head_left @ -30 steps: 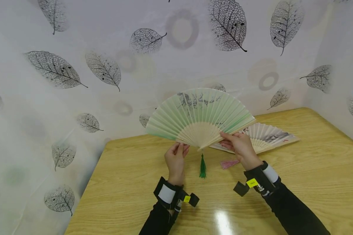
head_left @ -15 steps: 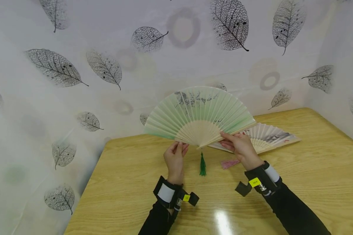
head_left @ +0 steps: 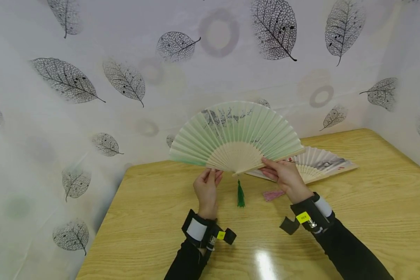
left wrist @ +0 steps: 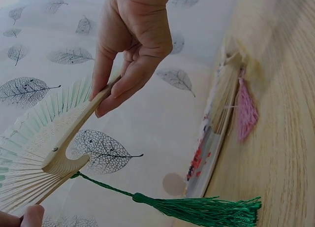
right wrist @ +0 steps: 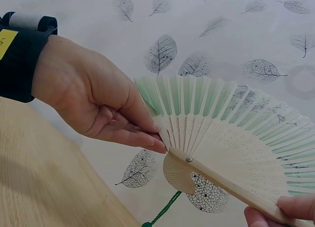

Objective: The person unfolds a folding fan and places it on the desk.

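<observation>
A pale green folding fan (head_left: 238, 132) with a dark branch print is spread wide above the table, its pivot toward me. My left hand (head_left: 205, 192) pinches the lower edge of its left outer stick between thumb and fingers. On the other side, my right hand (head_left: 288, 177) grips the right outer stick, thumb on top. From the pivot hangs a green tassel (left wrist: 202, 210) on a cord. Left hand (right wrist: 93, 94) and fan ribs (right wrist: 236, 148) show up close in the right wrist view; in the left wrist view the right hand (left wrist: 140, 35) holds its stick.
Behind my right hand, a second folding fan (head_left: 322, 165), white with grey and red painting, lies spread on the wooden table (head_left: 154, 210). Its pink tassel (head_left: 273, 195) rests on the tabletop. A pale leaf-patterned covering (head_left: 182, 85) stands along the table's back and sides.
The green fan has shifted slightly left and up and looks spread a little wider. My left hand has moved slightly left with it; both hands keep their hold.
</observation>
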A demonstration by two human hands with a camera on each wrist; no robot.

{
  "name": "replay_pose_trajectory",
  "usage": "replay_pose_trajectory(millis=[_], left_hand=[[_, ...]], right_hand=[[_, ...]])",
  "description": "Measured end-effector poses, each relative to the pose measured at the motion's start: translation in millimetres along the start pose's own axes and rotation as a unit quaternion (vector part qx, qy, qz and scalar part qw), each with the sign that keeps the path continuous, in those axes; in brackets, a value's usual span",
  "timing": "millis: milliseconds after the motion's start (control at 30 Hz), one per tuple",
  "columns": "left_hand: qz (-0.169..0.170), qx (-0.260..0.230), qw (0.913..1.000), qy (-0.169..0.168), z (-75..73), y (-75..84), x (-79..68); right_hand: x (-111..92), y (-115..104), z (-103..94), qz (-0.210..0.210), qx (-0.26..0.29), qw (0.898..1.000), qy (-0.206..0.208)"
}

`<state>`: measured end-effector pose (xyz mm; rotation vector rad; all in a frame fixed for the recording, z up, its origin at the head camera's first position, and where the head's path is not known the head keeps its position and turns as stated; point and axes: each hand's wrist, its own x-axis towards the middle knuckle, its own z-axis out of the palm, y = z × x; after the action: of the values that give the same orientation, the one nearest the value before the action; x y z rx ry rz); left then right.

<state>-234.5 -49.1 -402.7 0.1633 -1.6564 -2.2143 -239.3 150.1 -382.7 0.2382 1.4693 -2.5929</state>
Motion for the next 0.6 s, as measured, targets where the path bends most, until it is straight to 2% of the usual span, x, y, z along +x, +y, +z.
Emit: replay_pose_trajectory(millis=[267,600], left_hand=[[-0.001,0.006,0.9999,0.009,-1.5,2.6,0.6],[0.001,-0.011,0.9999,0.010,-3.3,3.6,3.1]], right_hand=[[2,6,-0.1,0.007,0.031,0.999,-0.022],[5,12,2.0,-0.007,0.065,0.998,-0.018]])
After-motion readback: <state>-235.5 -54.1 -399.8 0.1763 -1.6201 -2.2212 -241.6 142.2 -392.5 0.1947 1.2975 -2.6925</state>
